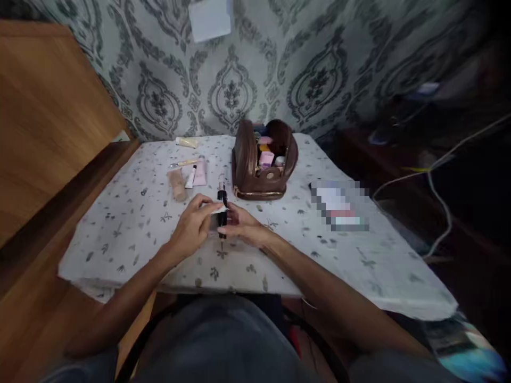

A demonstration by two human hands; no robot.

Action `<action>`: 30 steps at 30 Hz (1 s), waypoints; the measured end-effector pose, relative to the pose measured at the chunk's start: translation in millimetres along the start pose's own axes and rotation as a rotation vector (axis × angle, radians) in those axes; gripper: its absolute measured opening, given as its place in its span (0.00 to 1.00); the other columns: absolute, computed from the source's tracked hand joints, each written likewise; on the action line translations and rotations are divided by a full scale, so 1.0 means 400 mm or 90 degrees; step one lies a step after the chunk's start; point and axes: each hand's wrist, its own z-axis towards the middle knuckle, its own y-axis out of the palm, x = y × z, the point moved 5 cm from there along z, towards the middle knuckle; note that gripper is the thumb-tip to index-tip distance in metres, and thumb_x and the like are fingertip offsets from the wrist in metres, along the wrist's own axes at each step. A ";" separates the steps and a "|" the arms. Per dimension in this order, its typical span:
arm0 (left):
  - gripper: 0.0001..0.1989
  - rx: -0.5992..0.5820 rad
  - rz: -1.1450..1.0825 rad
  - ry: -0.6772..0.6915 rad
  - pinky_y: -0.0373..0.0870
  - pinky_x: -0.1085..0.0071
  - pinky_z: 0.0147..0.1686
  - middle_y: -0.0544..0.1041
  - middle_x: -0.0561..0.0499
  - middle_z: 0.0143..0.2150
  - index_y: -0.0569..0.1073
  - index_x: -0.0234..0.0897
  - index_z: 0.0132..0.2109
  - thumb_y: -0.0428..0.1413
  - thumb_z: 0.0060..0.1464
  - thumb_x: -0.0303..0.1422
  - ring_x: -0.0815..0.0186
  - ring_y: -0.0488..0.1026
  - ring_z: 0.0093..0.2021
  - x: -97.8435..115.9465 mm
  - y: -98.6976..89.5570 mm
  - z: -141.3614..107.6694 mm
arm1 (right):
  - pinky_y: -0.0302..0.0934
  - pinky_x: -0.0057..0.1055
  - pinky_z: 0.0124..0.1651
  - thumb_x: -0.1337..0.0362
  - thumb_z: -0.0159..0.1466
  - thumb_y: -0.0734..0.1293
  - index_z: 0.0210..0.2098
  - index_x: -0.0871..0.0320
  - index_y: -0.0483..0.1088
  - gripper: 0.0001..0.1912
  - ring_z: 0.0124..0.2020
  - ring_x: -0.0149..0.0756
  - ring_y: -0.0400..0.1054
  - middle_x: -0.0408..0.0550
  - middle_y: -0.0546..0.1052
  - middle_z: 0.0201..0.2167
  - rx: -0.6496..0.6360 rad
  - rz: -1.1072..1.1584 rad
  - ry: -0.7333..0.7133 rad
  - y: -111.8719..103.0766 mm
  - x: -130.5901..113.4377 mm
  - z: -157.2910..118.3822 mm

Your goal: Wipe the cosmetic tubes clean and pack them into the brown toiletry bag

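Near the front middle of the table, my right hand (248, 229) is wrapped round a black bottle (222, 199) with a clear and silvery top, held upright. My left hand (192, 224) is at the bottle's left side, its fingers pinching a small white wipe or tissue (219, 209) against the bottle. Just behind my left hand lie a beige tube (177, 184), a small white tube (190, 177), a pink tube (200, 172) and a thin brush-like stick (183, 163).
An open brown bag (261, 183) full of cosmetics stands at the back middle. A cream tube (187, 142) lies at the back left. A blurred-out flat item (339, 206) is on the right. White cables (441, 205) hang beyond the table's right edge.
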 end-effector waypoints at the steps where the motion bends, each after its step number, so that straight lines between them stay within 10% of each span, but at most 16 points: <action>1: 0.20 -0.023 -0.016 0.001 0.66 0.72 0.33 0.70 0.43 0.47 0.76 0.36 0.53 0.44 0.62 0.22 0.68 0.68 0.34 0.008 0.001 -0.007 | 0.71 0.29 0.33 0.64 0.46 0.81 0.52 0.53 0.65 0.37 0.37 0.33 0.68 0.44 0.72 0.44 0.004 0.006 -0.008 -0.001 -0.002 0.001; 8: 0.12 -0.126 -0.191 -0.082 0.63 0.73 0.32 0.72 0.49 0.37 0.78 0.36 0.38 0.49 0.59 0.26 0.67 0.70 0.35 0.010 -0.025 -0.021 | 0.64 0.25 0.33 0.69 0.47 0.77 0.55 0.52 0.65 0.37 0.32 0.30 0.66 0.38 0.72 0.32 0.026 0.004 -0.018 -0.001 -0.010 -0.002; 14: 0.19 0.092 -0.275 -0.279 0.58 0.72 0.28 0.62 0.56 0.25 0.71 0.37 0.33 0.50 0.64 0.46 0.68 0.60 0.27 -0.079 -0.082 0.006 | 0.47 0.22 0.21 0.58 0.56 0.73 0.55 0.58 0.69 0.29 0.20 0.23 0.55 0.36 0.66 0.24 0.011 -0.083 0.018 0.004 -0.012 -0.009; 19: 0.19 -0.015 -0.227 -0.201 0.60 0.73 0.30 0.69 0.55 0.30 0.73 0.38 0.53 0.52 0.64 0.45 0.68 0.65 0.30 -0.073 -0.069 0.018 | 0.38 0.23 0.19 0.48 0.59 0.72 0.50 0.60 0.73 0.27 0.19 0.21 0.49 0.35 0.63 0.22 -0.034 -0.132 0.036 0.010 -0.002 -0.012; 23: 0.16 -0.080 -0.239 -0.159 0.65 0.72 0.40 0.76 0.50 0.41 0.73 0.37 0.51 0.50 0.66 0.42 0.64 0.72 0.40 -0.065 -0.057 0.015 | 0.38 0.23 0.19 0.45 0.59 0.72 0.45 0.60 0.73 0.26 0.19 0.22 0.48 0.34 0.60 0.20 -0.030 -0.143 0.032 0.009 -0.003 -0.016; 30: 0.14 -0.120 -0.199 -0.173 0.58 0.73 0.30 0.69 0.57 0.29 0.71 0.38 0.47 0.48 0.67 0.41 0.69 0.65 0.28 -0.068 -0.065 0.006 | 0.52 0.26 0.29 0.45 0.61 0.69 0.41 0.60 0.73 0.24 0.26 0.28 0.55 0.38 0.64 0.24 -0.012 -0.358 -0.087 0.013 -0.027 -0.012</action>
